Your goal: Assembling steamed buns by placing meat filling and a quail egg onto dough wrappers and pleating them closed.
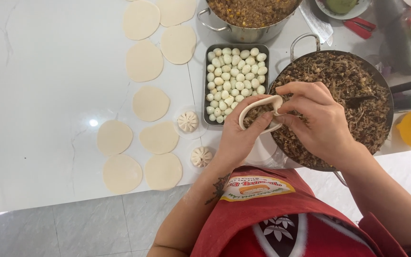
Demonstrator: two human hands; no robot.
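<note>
Probably a kitchen: dough rounds (150,103), filling pans (377,76), white counter (48,95).

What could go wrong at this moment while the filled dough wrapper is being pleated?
The dough wrapper is held in the air between left hand and right hand, partly over the pan of shredded filling; a loose pinch might spill filling. One finished bun sits near the white table edge and could be knocked off.

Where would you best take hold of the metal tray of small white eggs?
Grip the metal tray by its long left rim, coming from the bare table side. That raised lip is exposed; pots crowd its top and right, and the left hand covers its lower corner.
</note>
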